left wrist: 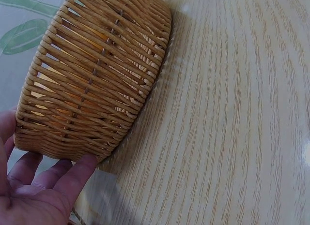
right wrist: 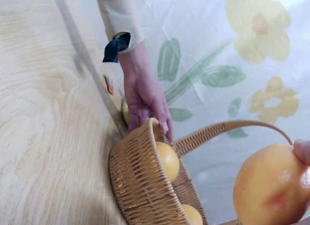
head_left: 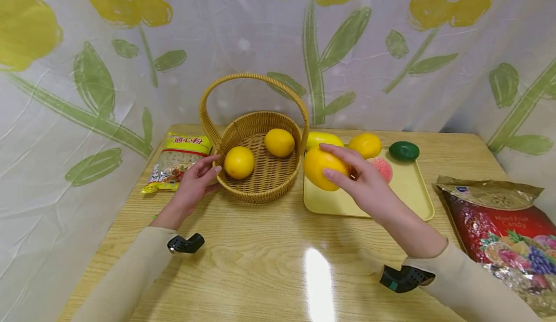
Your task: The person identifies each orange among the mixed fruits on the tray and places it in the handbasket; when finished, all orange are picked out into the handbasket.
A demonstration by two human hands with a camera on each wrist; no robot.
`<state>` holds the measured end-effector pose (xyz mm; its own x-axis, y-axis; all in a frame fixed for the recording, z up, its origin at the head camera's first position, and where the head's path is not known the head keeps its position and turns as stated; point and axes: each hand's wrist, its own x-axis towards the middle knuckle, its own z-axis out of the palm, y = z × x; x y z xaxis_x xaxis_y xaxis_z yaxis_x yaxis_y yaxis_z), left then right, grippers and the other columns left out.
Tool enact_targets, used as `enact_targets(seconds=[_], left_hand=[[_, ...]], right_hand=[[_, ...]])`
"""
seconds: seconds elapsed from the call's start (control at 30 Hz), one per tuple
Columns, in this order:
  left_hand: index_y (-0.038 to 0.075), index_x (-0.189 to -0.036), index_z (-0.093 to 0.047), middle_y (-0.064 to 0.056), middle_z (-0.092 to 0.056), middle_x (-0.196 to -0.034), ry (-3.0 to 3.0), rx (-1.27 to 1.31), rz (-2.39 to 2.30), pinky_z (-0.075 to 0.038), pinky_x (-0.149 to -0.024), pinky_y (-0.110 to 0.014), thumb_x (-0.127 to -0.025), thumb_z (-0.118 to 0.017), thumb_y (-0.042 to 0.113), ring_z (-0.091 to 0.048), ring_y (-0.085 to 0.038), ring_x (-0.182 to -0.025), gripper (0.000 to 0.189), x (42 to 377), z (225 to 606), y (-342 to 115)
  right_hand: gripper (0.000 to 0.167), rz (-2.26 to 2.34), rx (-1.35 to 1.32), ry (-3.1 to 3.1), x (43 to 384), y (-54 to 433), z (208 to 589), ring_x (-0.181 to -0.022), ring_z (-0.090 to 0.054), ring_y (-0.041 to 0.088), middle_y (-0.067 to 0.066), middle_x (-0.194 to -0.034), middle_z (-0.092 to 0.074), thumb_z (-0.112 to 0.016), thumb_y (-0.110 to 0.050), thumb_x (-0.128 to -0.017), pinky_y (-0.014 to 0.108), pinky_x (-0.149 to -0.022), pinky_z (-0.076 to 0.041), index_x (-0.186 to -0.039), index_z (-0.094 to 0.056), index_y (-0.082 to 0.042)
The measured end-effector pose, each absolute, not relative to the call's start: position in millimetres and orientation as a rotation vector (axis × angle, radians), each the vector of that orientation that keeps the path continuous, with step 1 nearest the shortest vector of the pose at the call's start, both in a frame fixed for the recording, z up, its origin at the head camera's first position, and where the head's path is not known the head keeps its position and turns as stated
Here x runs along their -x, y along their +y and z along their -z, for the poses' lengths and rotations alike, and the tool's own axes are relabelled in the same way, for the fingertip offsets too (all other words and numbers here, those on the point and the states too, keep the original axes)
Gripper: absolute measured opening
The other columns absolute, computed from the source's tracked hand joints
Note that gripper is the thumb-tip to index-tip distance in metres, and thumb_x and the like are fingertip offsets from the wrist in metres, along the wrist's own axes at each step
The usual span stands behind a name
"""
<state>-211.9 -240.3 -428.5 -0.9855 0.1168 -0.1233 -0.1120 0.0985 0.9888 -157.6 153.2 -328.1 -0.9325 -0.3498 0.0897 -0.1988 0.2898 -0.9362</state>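
A round yellow-orange fruit (head_left: 323, 169) is in my right hand (head_left: 369, 184), pinched between thumb and fingers above the left part of a yellow tray (head_left: 334, 208). The right wrist view shows this fruit (right wrist: 271, 186) large, with a reddish spot. My left hand (head_left: 195, 184) holds the left side of a wicker basket (head_left: 260, 194) with a tall arched handle. Seen from the left wrist, its fingers (left wrist: 77, 179) lie against the woven wall and the thumb is at the rim. Inside the basket sit two similar fruits, one on the left (head_left: 239, 162) and one toward the back right (head_left: 279, 142).
On the tray are a long yellow fruit (head_left: 323, 139), another yellow-orange fruit (head_left: 365, 145), a pink ball-shaped fruit (head_left: 382, 168) and a dark green fruit (head_left: 404, 151). A pasta bag (head_left: 173, 162) lies left of the basket. A red candy bag (head_left: 504, 230) lies far right. A flowered curtain (head_left: 243, 37) hangs behind.
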Motion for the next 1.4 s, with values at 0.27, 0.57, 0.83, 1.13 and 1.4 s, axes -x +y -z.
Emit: enact_targets(seconds=[0.27,0.57,0.83,1.13,1.4], left_hand=[[0.009,-0.151,-0.035,-0.014,-0.032,-0.155,2.198,0.004,-1.999,-0.04,-0.104,-0.055,-0.101,-0.055,0.031,-0.035,-0.032,-0.138,0.058,211.1,428.4,-241.3],[0.008,-0.151,-0.034,-0.014,-0.031,-0.156,2.188,0.003,-2.009,-0.041,-0.104,-0.054,-0.101,-0.055,0.03,-0.034,-0.031,-0.139,0.058,212.0,429.9,-241.9],[0.007,-0.151,-0.033,-0.014,-0.033,-0.155,2.182,0.002,-2.013,-0.042,-0.103,-0.054,-0.101,-0.055,0.031,-0.036,-0.03,-0.137,0.059,213.4,430.7,-241.2],[0.007,-0.15,-0.034,-0.013,-0.032,-0.156,2.177,0.014,-2.015,-0.042,-0.103,-0.054,-0.102,-0.054,0.029,-0.034,-0.029,-0.14,0.056,212.8,428.2,-241.1],[0.004,-0.15,-0.033,-0.015,-0.03,-0.156,2.173,0.0,-2.031,-0.041,-0.103,-0.055,-0.102,-0.053,0.026,-0.03,-0.028,-0.142,0.056,212.0,426.9,-240.8]], right_hand=[[0.051,1.796,0.44,2.253,172.2,141.2,320.8,-0.117,-0.053,0.023,-0.002,-0.143,-0.046,-0.063,-0.034,-0.097,0.034,-0.094,-0.049,-0.145,-0.048,-0.034],[0.051,1.771,0.49,2.238,190.4,117.4,310.6,-0.113,-0.054,0.022,-0.005,-0.146,-0.044,-0.064,-0.038,-0.095,0.032,-0.088,-0.05,-0.144,-0.05,-0.035],[0.047,1.795,0.559,2.227,206.0,97.0,310.3,-0.12,-0.05,0.017,-0.005,-0.145,-0.045,-0.064,-0.032,-0.097,0.034,-0.1,-0.044,-0.142,-0.052,-0.031],[0.046,1.833,0.529,2.207,225.2,76.0,316.3,-0.124,-0.048,0.014,-0.004,-0.144,-0.047,-0.063,-0.027,-0.097,0.034,-0.106,-0.04,-0.142,-0.053,-0.026],[0.046,1.858,0.494,2.17,234.7,60.6,320.9,-0.116,-0.053,0.017,-0.002,-0.145,-0.047,-0.062,-0.024,-0.098,0.033,-0.098,-0.045,-0.143,-0.052,-0.025]])
